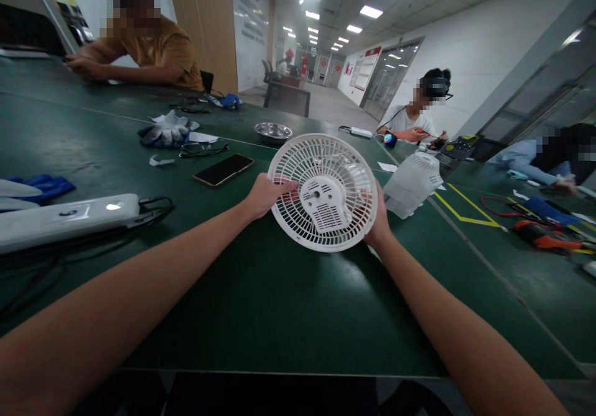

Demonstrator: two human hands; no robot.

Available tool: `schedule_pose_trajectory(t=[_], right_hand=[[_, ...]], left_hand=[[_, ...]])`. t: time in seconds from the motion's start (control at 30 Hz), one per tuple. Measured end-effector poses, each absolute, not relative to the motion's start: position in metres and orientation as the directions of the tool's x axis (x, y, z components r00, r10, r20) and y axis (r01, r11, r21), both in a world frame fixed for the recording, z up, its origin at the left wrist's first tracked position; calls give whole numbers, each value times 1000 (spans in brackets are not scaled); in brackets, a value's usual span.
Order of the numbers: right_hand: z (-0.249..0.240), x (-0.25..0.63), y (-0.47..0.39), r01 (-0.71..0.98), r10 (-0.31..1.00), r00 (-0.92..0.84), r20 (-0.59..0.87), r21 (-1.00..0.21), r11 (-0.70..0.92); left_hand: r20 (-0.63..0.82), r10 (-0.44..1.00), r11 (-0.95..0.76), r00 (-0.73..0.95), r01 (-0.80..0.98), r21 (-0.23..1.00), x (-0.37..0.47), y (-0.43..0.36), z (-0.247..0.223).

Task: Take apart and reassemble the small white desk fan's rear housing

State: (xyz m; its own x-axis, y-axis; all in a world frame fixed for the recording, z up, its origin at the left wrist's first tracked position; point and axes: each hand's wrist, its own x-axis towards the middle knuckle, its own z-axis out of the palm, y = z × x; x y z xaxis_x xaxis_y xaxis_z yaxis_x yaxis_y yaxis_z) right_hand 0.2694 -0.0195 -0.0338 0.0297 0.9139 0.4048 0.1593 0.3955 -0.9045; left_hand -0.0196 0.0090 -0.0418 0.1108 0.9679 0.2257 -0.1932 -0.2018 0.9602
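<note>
A round white fan grille (326,211) is held up over the green table (279,316), tilted, its slotted centre housing facing me. My left hand (267,197) grips the left rim, thumb lying over the slats. At the right rim, my right hand (379,220) holds the grille from the side, with most of its fingers hidden behind it. A translucent white plastic housing (412,185) stands on the table just right of the grille. Behind the grille's upper left sits a metal bowl (273,131).
Left of the grille lie a black phone (223,169), gloves (166,129), a long white device (69,220) with cables, and blue gloves (41,187). An orange-black tool (540,235) is at the right. Several people sit around the table.
</note>
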Motion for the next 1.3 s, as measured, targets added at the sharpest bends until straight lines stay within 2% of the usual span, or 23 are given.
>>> schedule_pose_trajectory(t=[0.07, 0.1, 0.17, 0.27, 0.43, 0.57, 0.63, 0.73, 0.8, 0.87, 0.97, 1.07, 1.13, 1.2, 1.3], right_hand=[[-29, 294, -14, 311, 855, 249, 454, -874, 373], [-26, 307, -13, 414, 822, 289, 491, -838, 355], [-21, 330, -13, 599, 778, 309, 546, -748, 287], [-17, 353, -15, 759, 773, 264, 576, -619, 202], [-24, 362, -7, 878, 844, 100, 527, -446, 175], [-29, 360, -3, 903, 890, 69, 451, -406, 137], [-26, 360, -5, 901, 840, 61, 539, -392, 186], [-18, 367, -8, 905, 606, 153, 781, -357, 231], [-14, 376, -8, 909, 436, 258, 862, -369, 193], [-15, 389, -6, 898, 373, 341, 863, -416, 144], [-25, 409, 3, 841, 460, 441, 771, -533, 88], [-39, 424, 13, 719, 618, 532, 579, -694, 33], [-45, 432, 18, 642, 678, 578, 455, -766, -32], [-48, 436, 21, 619, 699, 600, 390, -779, -96], [-47, 437, 22, 649, 695, 613, 376, -741, -171]], left_hand=[[223, 970, -202, 100, -181, 962, -21, 9, -42], [219, 971, -200, 96, -176, 964, -22, 10, -42], [211, 975, -197, 71, -165, 966, -25, 11, -43], [191, 981, -188, 4, -159, 969, -28, 13, -43], [130, 991, -135, -39, -194, 972, -29, 14, -41], [56, 997, -64, -45, -221, 973, -28, 13, -37], [39, 999, -46, -36, -223, 974, -28, 12, -36], [26, 999, -32, -26, -231, 973, -29, 11, -34], [27, 999, -31, -19, -228, 973, -30, 12, -35], [37, 999, -38, -11, -218, 975, -32, 13, -36], [50, 999, -48, 6, -222, 974, -33, 14, -38], [45, 999, -43, 3, -234, 971, -33, 16, -40], [35, 999, -35, -3, -247, 968, -33, 16, -40], [31, 999, -32, -5, -259, 965, -32, 17, -41], [33, 999, -32, 1, -260, 965, -32, 18, -42]])
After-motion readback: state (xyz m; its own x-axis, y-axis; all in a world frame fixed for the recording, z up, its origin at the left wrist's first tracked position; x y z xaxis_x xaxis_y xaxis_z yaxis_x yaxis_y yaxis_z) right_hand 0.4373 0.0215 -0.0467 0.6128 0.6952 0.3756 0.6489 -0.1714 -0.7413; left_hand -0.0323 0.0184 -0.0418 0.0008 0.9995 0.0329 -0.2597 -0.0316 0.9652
